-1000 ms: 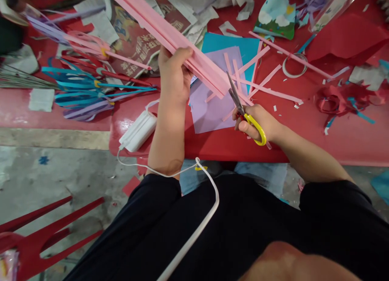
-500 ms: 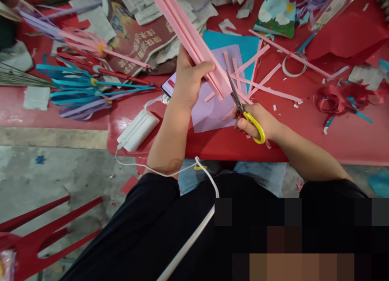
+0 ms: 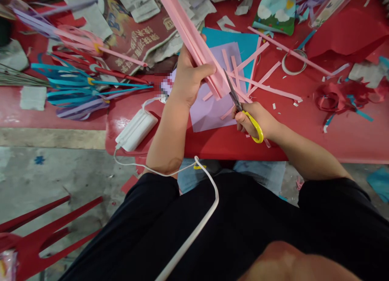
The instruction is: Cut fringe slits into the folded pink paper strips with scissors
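Observation:
My left hand (image 3: 190,76) is closed around a long folded pink paper (image 3: 194,42), the thumb lying across its face. My right hand (image 3: 253,119) grips yellow-handled scissors (image 3: 253,127), whose dark blades point up and left against the paper's lower right corner. Whether the blades are parted is hard to tell. Beneath the folded paper lie a purple sheet (image 3: 200,115) and a blue sheet (image 3: 247,40). Several thin pink strips (image 3: 267,88) are spread over these sheets and the red table (image 3: 304,131).
A white power bank (image 3: 136,129) with a cable sits left of my left forearm. Blue paper loops (image 3: 68,81) and newspaper pieces (image 3: 138,3) lie at the left and back. A tape roll (image 3: 294,62) and red paper scraps (image 3: 330,98) are on the right.
The view has shifted slightly. Both hands keep their holds, and the scissors stay by the paper's lower corner with little visible movement.

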`<control>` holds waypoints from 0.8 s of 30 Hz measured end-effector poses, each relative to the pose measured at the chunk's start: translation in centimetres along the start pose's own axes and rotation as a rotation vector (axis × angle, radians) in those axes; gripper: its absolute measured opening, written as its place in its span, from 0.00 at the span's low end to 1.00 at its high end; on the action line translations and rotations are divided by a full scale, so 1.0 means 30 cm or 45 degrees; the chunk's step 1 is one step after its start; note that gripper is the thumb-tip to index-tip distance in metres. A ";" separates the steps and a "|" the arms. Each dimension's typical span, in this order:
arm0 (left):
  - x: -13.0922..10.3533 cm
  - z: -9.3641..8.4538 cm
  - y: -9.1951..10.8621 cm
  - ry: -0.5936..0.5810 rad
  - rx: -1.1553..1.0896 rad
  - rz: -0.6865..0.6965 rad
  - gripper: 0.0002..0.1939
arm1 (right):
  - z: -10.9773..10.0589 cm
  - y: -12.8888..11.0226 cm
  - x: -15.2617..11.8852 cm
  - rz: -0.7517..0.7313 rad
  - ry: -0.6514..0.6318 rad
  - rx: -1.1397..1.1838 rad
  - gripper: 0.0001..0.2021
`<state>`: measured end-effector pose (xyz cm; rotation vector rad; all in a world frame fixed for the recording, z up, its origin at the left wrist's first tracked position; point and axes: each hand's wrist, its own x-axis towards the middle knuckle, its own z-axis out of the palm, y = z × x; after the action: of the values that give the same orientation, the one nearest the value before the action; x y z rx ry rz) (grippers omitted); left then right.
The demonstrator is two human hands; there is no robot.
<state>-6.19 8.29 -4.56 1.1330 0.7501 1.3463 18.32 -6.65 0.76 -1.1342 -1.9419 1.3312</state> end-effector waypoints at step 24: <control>-0.086 0.082 0.133 0.029 0.048 0.039 0.27 | 0.003 0.024 0.006 -0.092 -0.030 0.072 0.36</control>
<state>-5.65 4.80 -0.55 1.1652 0.7799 1.3779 18.41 -6.43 0.04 -1.0165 -1.9307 1.3582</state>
